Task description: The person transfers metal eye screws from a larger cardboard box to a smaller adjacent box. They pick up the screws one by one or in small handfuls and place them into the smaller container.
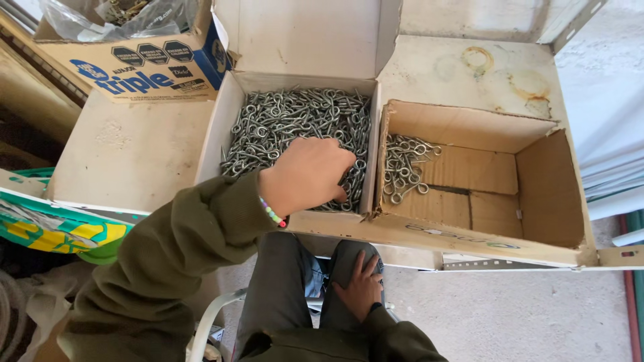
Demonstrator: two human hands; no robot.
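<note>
A white cardboard box (pixel 231 114) is full of small metal eye screws (pixel 288 117). My left hand (pixel 308 175) reaches into its near right corner, fingers curled down into the pile and closed on some screws. A bead bracelet (pixel 272 213) sits on that wrist below an olive sleeve. To the right stands a brown cardboard box (pixel 537 181) with a small heap of the same eye screws (pixel 402 167) in its left end. My right hand (pixel 359 289) lies flat on my thigh, holding nothing.
Both boxes rest on a stained white tabletop (pixel 127 154). A blue-and-tan carton (pixel 134 67) with a clear plastic bag (pixel 121 17) stands at the back left. A green and yellow sack (pixel 54 231) lies at the left. Concrete floor (pixel 510 315) shows below.
</note>
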